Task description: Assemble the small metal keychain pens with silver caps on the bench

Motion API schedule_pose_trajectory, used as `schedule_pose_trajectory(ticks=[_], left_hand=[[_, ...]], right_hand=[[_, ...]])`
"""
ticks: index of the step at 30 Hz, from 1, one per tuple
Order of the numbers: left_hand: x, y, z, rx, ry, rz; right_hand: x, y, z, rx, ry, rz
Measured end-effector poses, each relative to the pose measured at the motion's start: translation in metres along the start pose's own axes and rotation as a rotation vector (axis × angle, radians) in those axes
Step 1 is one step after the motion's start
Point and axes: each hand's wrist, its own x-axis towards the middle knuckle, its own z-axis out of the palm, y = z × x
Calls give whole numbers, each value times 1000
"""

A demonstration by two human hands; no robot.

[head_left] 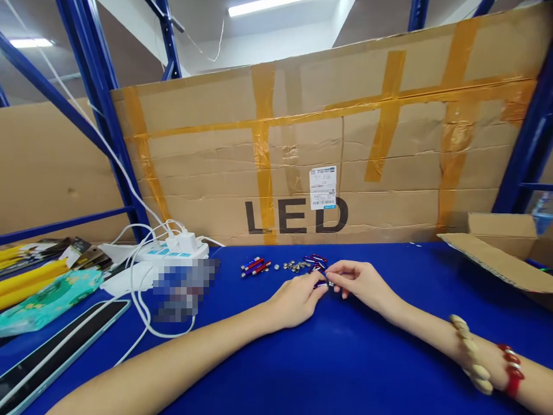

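My left hand (294, 301) is closed on a small purple metal tube (320, 284), mostly hidden by its fingers. At the tube's right end, my right hand (363, 285) pinches a small silver piece (330, 283); whether the two parts touch is too small to tell. Just beyond my fingers lie several more shiny purple-red tubes (318, 257). Beside them is a loose cluster of small round metal pieces (297, 267), like button cells. Farther left, several finished-looking red and blue tubes (259, 268) with silver ends rest together on the blue tabletop (276, 369).
At left are a white power strip (173, 248) with plugs and trailing white cables, a phone (64, 340), a teal patterned packet (52, 300) and yellow items (34, 279). A large cardboard sheet (207, 173) stands behind. An open cardboard box (501, 253) sits at right.
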Motion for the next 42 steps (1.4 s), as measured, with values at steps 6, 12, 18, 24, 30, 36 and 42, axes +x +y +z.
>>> schedule_pose_trajectory(ticks=[6,12,18,24,30,36,42], left_hand=[[-3,2,0,58,46,-43],[-3,-1,2,124,69,-66],[-4,-1,1,121,63,-65],[-5,2,-1,133,63,-88],[-6,4,-4,111,44,-99],[-6,4,-5,50,50,-79],[-7,6,-8,-6,42,-55]], right_hand=[[1,1,-2,-7,42,55],[1,6,-1,-29,21,62],[-2,0,0,78,6,99],[-5,-5,2,69,-50,107],[-8,-5,3,45,-59,113],[-8,-3,2,42,-62,140],[-10,-6,1,54,-59,147]])
